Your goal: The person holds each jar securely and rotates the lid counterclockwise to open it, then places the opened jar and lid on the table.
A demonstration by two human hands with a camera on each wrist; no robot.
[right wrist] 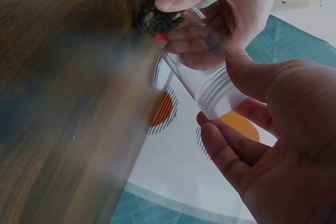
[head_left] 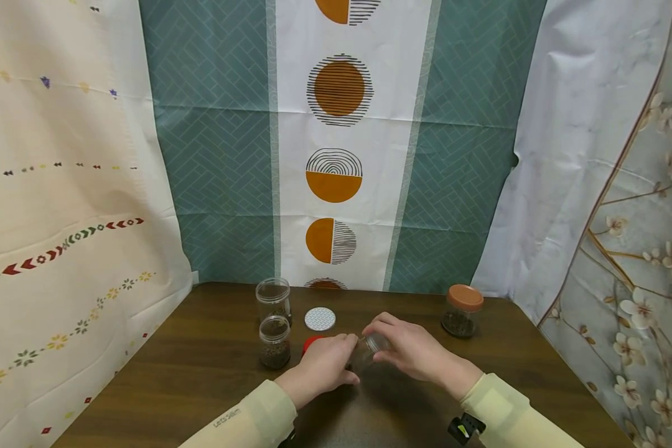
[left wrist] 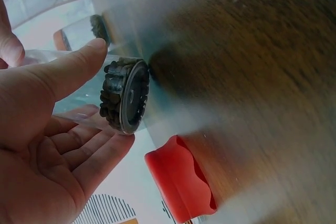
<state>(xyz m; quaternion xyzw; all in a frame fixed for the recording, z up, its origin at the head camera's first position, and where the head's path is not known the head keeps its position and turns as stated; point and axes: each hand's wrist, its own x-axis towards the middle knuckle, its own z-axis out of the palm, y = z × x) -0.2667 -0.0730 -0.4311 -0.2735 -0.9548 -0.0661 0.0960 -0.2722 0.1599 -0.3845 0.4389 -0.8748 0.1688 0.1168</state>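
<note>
A clear jar [head_left: 361,356] is tilted between my two hands, with dark, pellet-like bits [left wrist: 111,94] gathered at its base. My left hand [head_left: 326,366] holds the jar's body near the base, thumb on one side and fingers on the other. At the other end, my right hand [head_left: 407,350] grips the threaded rim [right wrist: 216,92] between thumb and fingers. No lid shows on that rim. Close beyond my left hand is a red, wavy-edged object [left wrist: 181,179], mostly hidden by that hand in the head view.
Two lidless clear jars with dark contents, a taller one [head_left: 272,298] and a shorter one [head_left: 275,348], stand left of my hands. Behind lies a round patterned white disc [head_left: 320,319]. A jar with an orange-brown lid [head_left: 462,310] stands at the back right of the wooden table [head_left: 201,361].
</note>
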